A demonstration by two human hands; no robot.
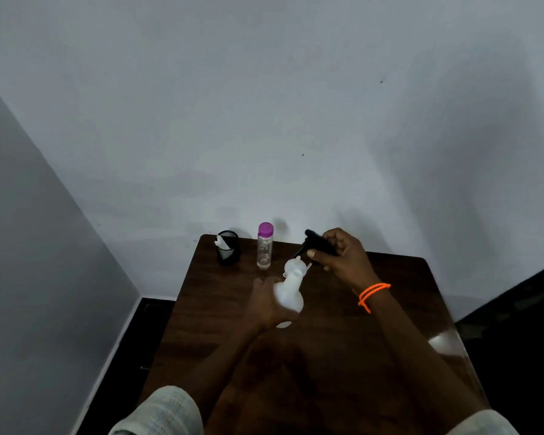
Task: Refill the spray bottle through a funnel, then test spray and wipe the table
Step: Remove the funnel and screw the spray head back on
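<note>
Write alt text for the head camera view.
Over a dark wooden table, the left hand grips a white spray bottle while the right hand holds its black spray head just off the neck. A purple-capped clear bottle and black mesh cup stand behind.

Plain indoor room corner, kind uncertain; likely home or small office. Bare pale walls (pixel 264 105) meeting at 9 o'clock; dark floor (pixel 129 334) with white skirting. One dark wood desk (pixel 374 324) pushed against the wall. At 12 o'clock on it: black mesh pen holder (pixel 229 248), clear bottle (pixel 264 245) with purple cap.
</note>
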